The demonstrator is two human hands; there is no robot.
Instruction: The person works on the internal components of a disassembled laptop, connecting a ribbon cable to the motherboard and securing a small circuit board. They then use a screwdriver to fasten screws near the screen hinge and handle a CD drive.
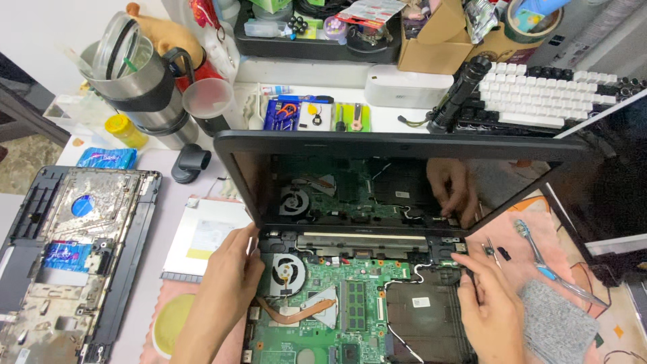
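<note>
An opened black laptop (377, 269) with its green circuit board (350, 296) and round cooling fan (286, 275) laid bare is seen at the centre of the head view, its dark glossy screen (404, 182) standing upright at twelve o'clock and mirroring the parts below. The left hand (232, 266) is pressed against the laptop's left hinge corner, at nine o'clock of the board, with fingers curled loosely around the edge; nothing separate is seen to be held in it. The right hand (488, 300) is placed at the right hinge corner, at three o'clock of the board, its fingertips pinched together at the edge; whether something small is gripped cannot be told.

The removed grey palmrest cover (74, 256) is laid inside-up at nine o'clock, well apart from the laptop. A steel insulated tumbler (138, 81) with a clear lid tilted on its rim is stood at eleven o'clock. A brown cardboard box (438, 40) filled with small packets is seen at one o'clock, beside a black tray (310, 47) crowded with small items. A white and black keyboard (546, 94) is leaned at two o'clock. A grey folded cloth (556, 323) and a blue-handled toothbrush (539, 256) are laid at four o'clock, just beside the right hand.
</note>
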